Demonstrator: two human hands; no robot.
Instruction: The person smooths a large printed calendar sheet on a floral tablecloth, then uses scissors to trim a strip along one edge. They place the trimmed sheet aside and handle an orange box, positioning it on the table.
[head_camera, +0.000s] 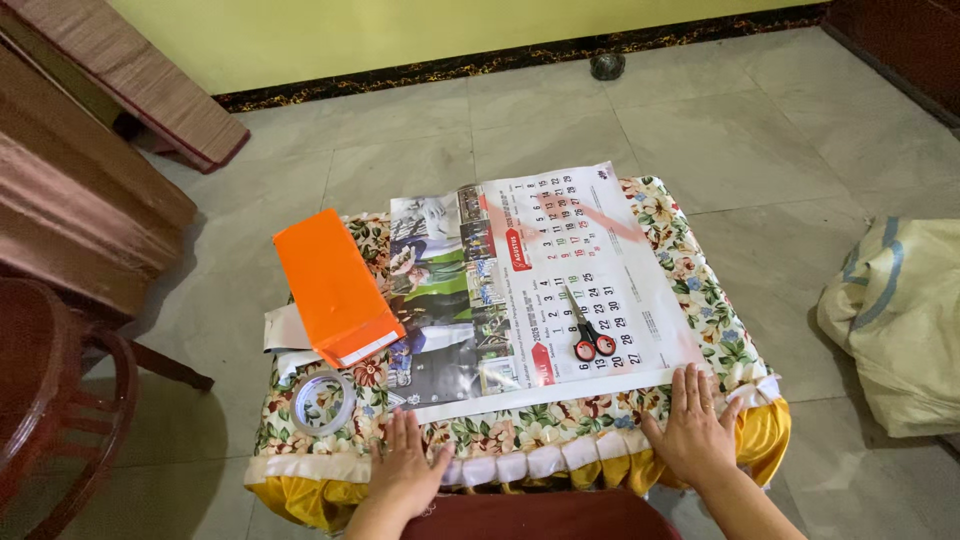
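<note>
Your left hand and right hand lie spread flat, empty, on the floral-clothed worktop, touching the large paper calendar sheet's near edge.

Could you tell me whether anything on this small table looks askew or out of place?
The large wall calendar sheet lies skewed across the floral tablecloth, its edges not parallel to the table's. The orange rectangular box sits tilted on the sheet's left side, jutting past it. Red-handled scissors and a clear tape roll lie flat. Nothing looks spilled or damaged.
</note>
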